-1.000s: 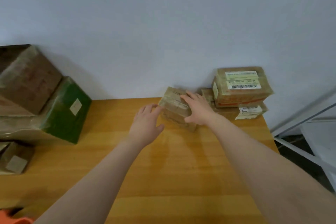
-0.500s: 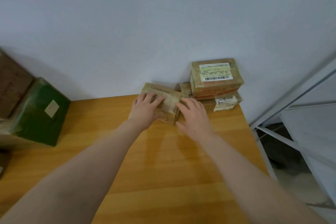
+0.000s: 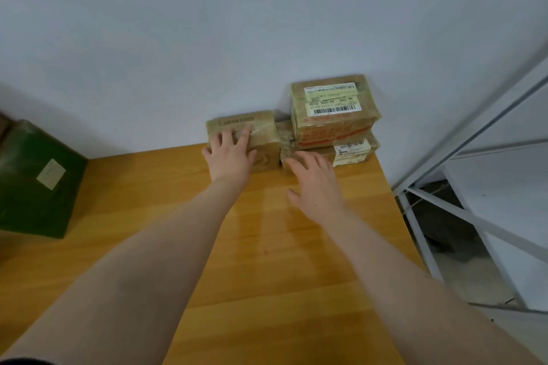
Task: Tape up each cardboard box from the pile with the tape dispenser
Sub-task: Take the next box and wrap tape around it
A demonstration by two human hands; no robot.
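Two bare forearms reach out over the wooden table (image 3: 267,261), whose glossy top shows pale reflections beneath the wrists.

The right hand (image 3: 314,184) hovers low above the tabletop, its fingers loose and slightly spread, grasping nothing. Its fingertips point at the front of the lower stacked box (image 3: 353,152); whether they touch it cannot be told.

The left hand (image 3: 229,154) lies on the small cardboard box (image 3: 267,141). Its fingers are stretched out flat over the box's front edge and top, and the thumb is laid against the front face. They are released rather than clenched around it.

This box stands on the table at the far edge, against the wall. It is brown and wrapped in shiny clear tape. Dark printed lettering runs along the top just beyond the left fingertips, and a faint drawn mark shows on the front face beside the thumb.

To the right of those fingers, the box sits tight against the two-box stack. Beyond the right fingertips, the upper stacked box (image 3: 335,109) carries a white barcode label and red print.

Far to the left of the left hand sits a green box (image 3: 35,187) with a pale sticker. Off to the right of the right hand stands a white metal frame (image 3: 444,207).
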